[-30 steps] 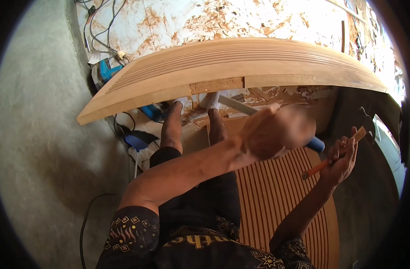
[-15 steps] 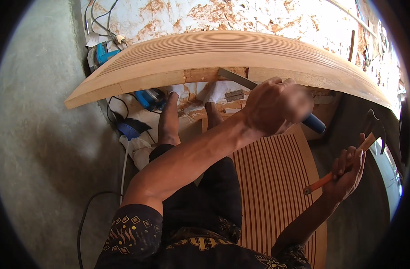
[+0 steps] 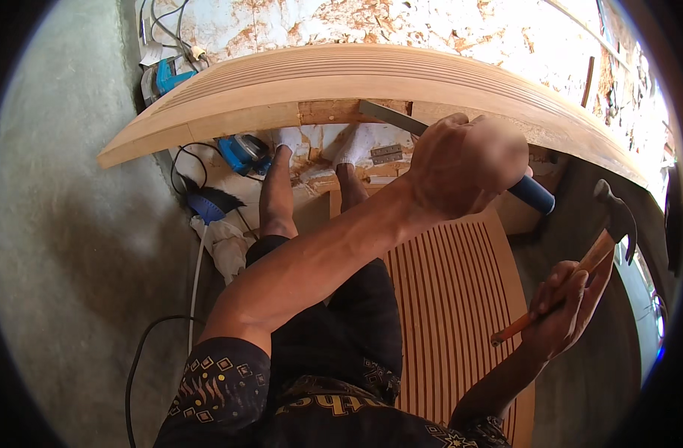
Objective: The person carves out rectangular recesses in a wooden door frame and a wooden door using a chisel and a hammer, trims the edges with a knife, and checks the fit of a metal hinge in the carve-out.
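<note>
My left hand [image 3: 457, 166] is closed around a chisel [image 3: 392, 116], my forearm reaching across my body. The chisel's flat grey blade points up and left, its tip at a shallow recess [image 3: 328, 113] cut in the edge of a grooved wooden door panel [image 3: 237, 122]. Its dark blue handle sticks out below my fist. Lower right, my right hand [image 3: 559, 310] grips a claw hammer [image 3: 597, 250] by its wooden handle, apart from the chisel. The hammer's metal head is up, and the orange-red handle end points down and left.
Under the panel lie a blue power tool [image 3: 241, 154] and a metal hinge [image 3: 386, 154]. A second grooved panel [image 3: 453, 299] is beside my legs. A blue broom [image 3: 211, 207] lies at left. Another blue power tool [image 3: 162, 78] with cables sits behind the panel's left end.
My right hand has shifted slightly left and down, and the hammer head now shows more fully. The chisel stays at the recess, while my left fist has moved slightly right.
</note>
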Motion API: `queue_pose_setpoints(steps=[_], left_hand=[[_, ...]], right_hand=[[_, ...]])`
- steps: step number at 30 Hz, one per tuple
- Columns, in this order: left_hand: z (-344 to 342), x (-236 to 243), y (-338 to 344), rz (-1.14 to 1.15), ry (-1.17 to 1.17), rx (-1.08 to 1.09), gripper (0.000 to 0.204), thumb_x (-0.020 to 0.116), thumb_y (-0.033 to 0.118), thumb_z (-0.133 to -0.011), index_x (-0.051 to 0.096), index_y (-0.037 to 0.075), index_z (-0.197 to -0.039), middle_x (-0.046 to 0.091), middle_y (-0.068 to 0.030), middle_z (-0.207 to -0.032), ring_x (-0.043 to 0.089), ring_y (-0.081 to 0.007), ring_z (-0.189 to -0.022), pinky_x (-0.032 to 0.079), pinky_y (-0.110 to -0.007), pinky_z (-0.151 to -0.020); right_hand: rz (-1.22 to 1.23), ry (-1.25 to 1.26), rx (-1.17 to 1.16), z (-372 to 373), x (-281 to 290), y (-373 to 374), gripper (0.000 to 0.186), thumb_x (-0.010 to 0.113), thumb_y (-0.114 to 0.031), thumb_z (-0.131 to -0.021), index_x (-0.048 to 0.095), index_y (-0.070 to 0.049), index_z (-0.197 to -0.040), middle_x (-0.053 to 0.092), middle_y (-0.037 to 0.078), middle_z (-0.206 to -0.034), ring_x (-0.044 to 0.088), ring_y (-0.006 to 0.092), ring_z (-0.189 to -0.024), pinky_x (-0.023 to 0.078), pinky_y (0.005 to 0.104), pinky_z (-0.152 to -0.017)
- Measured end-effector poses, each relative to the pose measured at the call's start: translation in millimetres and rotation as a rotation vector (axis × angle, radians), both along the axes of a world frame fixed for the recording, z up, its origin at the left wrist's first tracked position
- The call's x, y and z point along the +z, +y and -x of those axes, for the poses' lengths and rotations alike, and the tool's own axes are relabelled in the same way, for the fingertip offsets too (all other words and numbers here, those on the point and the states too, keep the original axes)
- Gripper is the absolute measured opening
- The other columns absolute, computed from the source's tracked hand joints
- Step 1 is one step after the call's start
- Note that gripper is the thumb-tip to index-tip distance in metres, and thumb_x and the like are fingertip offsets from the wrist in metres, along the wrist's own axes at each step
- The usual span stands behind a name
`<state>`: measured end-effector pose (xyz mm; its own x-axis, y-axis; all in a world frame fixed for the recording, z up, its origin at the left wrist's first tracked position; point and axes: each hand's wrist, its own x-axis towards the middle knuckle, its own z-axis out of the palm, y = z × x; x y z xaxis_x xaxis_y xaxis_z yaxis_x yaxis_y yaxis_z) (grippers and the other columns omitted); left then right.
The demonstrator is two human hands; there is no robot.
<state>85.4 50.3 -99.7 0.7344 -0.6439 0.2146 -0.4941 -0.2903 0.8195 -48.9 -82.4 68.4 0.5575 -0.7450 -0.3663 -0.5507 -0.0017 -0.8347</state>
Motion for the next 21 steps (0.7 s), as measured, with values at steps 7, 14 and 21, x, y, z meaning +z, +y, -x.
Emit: queue_pose_setpoints(steps=[7, 14, 21], left_hand=[[-4.7, -1.5, -1.7, 0.018, 0.026, 0.022, 0.018, 0.069, 0.024, -0.092, 0.071, 0.009, -0.083, 0.071, -0.0107, -0.074, 0.073, -0.0253, -0.072, 0.057, -0.043, -0.06], [-9.9, -1.4, -7.1, 0.036, -0.028, 0.115, 0.02, 0.071, 0.025, -0.092, 0.069, 0.01, -0.078, 0.066, -0.0085, -0.063, 0.07, -0.0249, -0.062, 0.052, -0.04, -0.05], [-7.6, -9.2, -14.1, 0.075, -0.021, 0.163, 0.014, 0.068, 0.018, -0.088, 0.067, 0.01, -0.077, 0.064, -0.011, -0.062, 0.07, -0.0273, -0.062, 0.05, -0.043, -0.048]], right_hand=[[-0.011, 0.04, -0.046, -0.8, 2.4, 7.1, 0.056, 0.044, -0.022, -0.116, 0.026, -0.009, -0.167, 0.056, 0.005, -0.087, 0.035, 0.0015, -0.048, 0.031, 0.017, -0.037], [-0.101, 0.085, 0.101, 14.0, -9.8, 13.6, 0.057, 0.044, -0.021, -0.116, 0.026, -0.009, -0.168, 0.054, 0.004, -0.086, 0.035, 0.0009, -0.049, 0.03, 0.0169, -0.037], [-0.086, 0.08, -0.024, 1.6, -12.0, 16.0, 0.058, 0.046, -0.02, -0.115, 0.025, -0.011, -0.169, 0.051, 0.002, -0.085, 0.034, 0.001, -0.051, 0.03, 0.017, -0.038]])
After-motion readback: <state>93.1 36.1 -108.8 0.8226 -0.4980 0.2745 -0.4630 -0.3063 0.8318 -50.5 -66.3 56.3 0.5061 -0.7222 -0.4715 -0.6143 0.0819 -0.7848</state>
